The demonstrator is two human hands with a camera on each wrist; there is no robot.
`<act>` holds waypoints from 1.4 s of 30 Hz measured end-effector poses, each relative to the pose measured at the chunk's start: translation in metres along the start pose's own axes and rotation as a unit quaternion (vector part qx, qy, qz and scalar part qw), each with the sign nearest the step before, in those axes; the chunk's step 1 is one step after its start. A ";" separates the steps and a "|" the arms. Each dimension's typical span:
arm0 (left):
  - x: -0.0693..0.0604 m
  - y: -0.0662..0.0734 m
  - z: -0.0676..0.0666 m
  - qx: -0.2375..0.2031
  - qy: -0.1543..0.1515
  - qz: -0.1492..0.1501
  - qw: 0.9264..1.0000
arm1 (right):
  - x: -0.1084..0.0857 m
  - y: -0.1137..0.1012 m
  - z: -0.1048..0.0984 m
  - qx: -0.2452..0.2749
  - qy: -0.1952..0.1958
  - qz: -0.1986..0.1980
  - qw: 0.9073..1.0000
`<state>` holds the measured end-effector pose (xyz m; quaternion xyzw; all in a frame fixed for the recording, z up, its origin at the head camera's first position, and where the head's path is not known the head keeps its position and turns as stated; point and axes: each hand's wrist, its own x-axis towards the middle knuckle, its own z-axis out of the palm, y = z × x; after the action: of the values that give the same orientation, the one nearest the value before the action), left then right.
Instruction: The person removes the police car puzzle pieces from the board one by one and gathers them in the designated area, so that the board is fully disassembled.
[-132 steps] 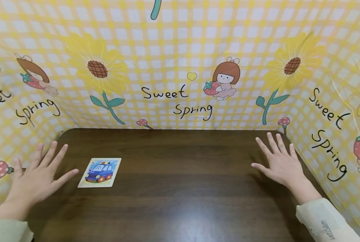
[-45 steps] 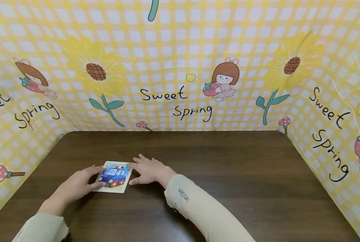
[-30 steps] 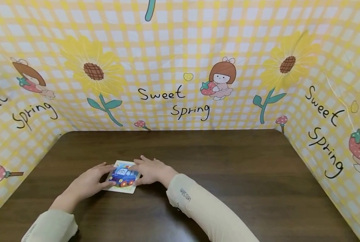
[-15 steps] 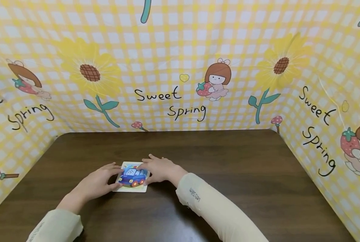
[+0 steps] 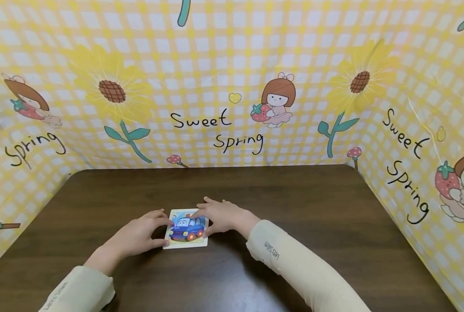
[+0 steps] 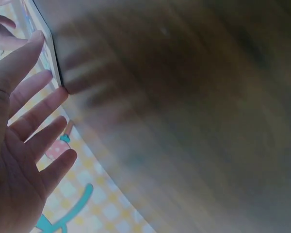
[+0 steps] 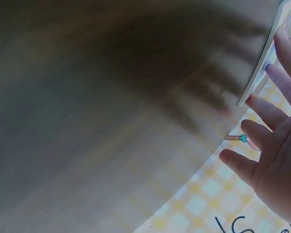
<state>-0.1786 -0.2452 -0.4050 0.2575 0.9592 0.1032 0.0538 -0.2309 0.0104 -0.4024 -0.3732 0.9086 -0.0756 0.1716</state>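
Observation:
A thin square picture board (image 5: 187,232) with a white border and a blue cartoon car lies flat on the brown table, left of the middle in the head view. At its left side my left hand (image 5: 136,234) touches the edge with thumb and fingertips. My right hand (image 5: 228,215) comes from the other side, its thumb at the right edge and a finger over the upper right of the picture. In the left wrist view the left fingers (image 6: 36,116) are nearly straight and spread. The right wrist view shows similarly extended right fingers (image 7: 264,111), with the board's edge beside them.
The dark wooden table (image 5: 294,208) has rounded far corners. Yellow checked cloth (image 5: 200,78) with flower and girl prints hangs at the back and on both sides. Pale sleeves (image 5: 294,255) cover both forearms.
Both hands, first spread apart, have come to the picture board. It has slid right across the table with them and turned slightly. The head view has shifted a little right.

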 end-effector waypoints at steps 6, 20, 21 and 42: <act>0.005 0.010 0.006 0.034 0.013 -0.001 0.999 | -0.012 0.008 0.004 -0.008 -0.003 0.002 1.000; 0.017 0.032 0.012 0.047 -0.006 -0.001 0.999 | -0.042 0.022 0.006 -0.011 0.001 -0.007 1.000; 0.018 0.034 0.012 0.048 -0.007 -0.002 0.999 | -0.044 0.023 0.006 -0.011 0.003 -0.009 1.000; 0.024 0.085 0.025 0.057 0.005 0.050 0.997 | -0.112 0.047 0.020 -0.021 0.030 -0.026 0.999</act>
<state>-0.1544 -0.1569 -0.4115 0.3074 0.9497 0.0523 0.0287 -0.1803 0.1225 -0.4053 -0.3977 0.9047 -0.0722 0.1346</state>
